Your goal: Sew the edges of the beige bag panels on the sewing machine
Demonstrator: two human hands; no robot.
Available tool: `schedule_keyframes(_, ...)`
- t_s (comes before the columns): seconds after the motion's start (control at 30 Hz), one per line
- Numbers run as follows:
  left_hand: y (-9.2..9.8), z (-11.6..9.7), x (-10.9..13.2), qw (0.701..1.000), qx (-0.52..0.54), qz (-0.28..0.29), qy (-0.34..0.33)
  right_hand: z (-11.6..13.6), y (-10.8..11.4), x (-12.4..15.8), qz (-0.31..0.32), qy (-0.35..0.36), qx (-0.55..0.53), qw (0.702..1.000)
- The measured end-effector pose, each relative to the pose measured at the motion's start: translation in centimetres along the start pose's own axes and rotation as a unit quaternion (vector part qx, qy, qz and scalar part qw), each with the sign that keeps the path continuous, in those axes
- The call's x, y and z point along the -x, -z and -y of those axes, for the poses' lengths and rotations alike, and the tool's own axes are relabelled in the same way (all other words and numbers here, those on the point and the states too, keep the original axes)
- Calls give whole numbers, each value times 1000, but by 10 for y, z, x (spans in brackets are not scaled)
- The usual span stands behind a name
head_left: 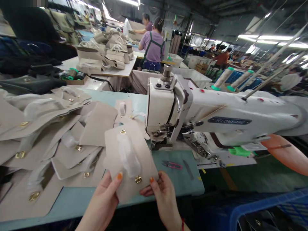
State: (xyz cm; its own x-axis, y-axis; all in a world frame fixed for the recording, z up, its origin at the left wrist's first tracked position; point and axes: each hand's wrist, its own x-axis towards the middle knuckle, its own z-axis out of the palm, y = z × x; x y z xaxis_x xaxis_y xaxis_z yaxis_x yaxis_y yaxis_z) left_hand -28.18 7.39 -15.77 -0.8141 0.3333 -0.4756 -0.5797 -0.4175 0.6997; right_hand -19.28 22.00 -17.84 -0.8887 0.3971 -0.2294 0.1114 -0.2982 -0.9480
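Observation:
A beige bag panel (141, 141) is held between my two hands, tilted up in front of the sewing machine (161, 109). On its face sits a handle (128, 157) wrapped in white film, with gold hardware at both ends. My left hand (107, 195) pinches the panel's lower left edge, thumb on top. At the lower right edge, my right hand (162, 192) grips it, thumb above and fingers beneath. The panel's upper right side lies close to the machine's needle area; whether they touch I cannot tell. Pink-handled thread snips (172, 165) lie right of the panel.
Similar beige panels (69, 141) with wrapped handles are heaped at the left of the green table (74, 199). A blue crate (269, 205) stands at the lower right. Thread cones (222, 78) rise behind the machine. Beige bags (106, 54) and a person in purple (154, 46) are beyond.

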Motion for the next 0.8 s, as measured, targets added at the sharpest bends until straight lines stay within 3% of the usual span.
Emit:
schedule_keyframes(0.1, -18, -6, -14, 997, -64, -47, -21, 9, -14, -17, 30, 25, 24, 999)
schedule_keyframes(0.3, -30, -35, -68, 993, -118, 3, -28, 26, -6, -57, 95, 20, 71, 993)
schedule_keyframes(0.43, -37, -40, -95, 993, -119, 22, -3, 19, -7, -78, 65, -6, 37, 997)
schedule_keyframes(0.67, -62, -53, -103, 989, -145, 0, 32, 11, -14, -91, 5, -23, 0, 1000)
schedule_keyframes(0.8, -71, -57, -102, 991, -135, 8, 12, 14, -14, -90, -13, -30, 5, 999)
